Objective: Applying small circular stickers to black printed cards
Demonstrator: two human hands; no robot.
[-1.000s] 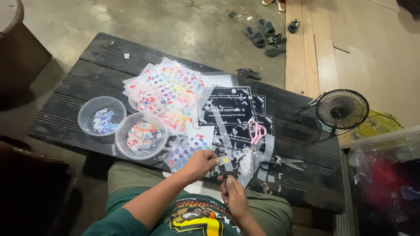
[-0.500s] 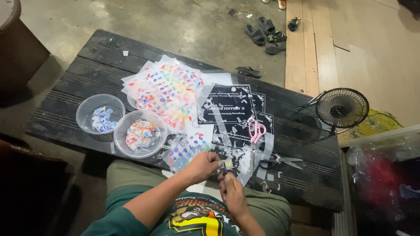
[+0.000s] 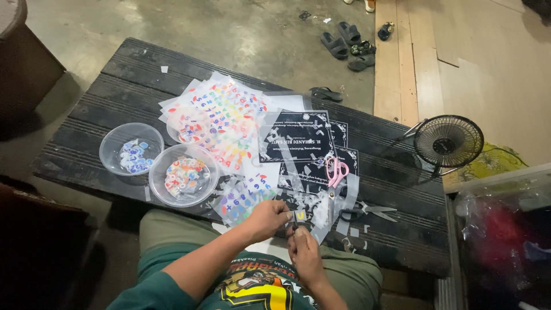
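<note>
Near the front edge of the long black slatted wooden bench (image 3: 103, 115), the person's two hands meet over a tiny dark piece with a yellow shape on it (image 3: 299, 216). The left hand (image 3: 267, 218) pinches one side of that piece with its fingertips, and the right hand (image 3: 303, 252) pinches it from below, so both hands are closed on it and it hangs just above the bench edge. I think the piece is being peeled or picked apart, and that goes best with a soft, slow pull from one corner, with both hands close together so the little thing does not tear or drop. Toward the left end of the bench stand two round clear plastic bowls. The smaller clear bowl (image 3: 109, 150) holds a few blue and white cut bits. The bigger clear bowl (image 3: 158, 182), touching it and closer to the front edge, holds a heap of red, orange and white cut bits. Behind them lies a spread pile of clear sheets with bright coloured shapes (image 3: 224, 117). Black printed cards (image 3: 295, 138) lie in the middle, with pink-handled scissors (image 3: 336, 172) on them and black-handled scissors (image 3: 367, 211) just beside, near the front. A small round black wire fan (image 3: 447, 141) stands at the right end.
</note>
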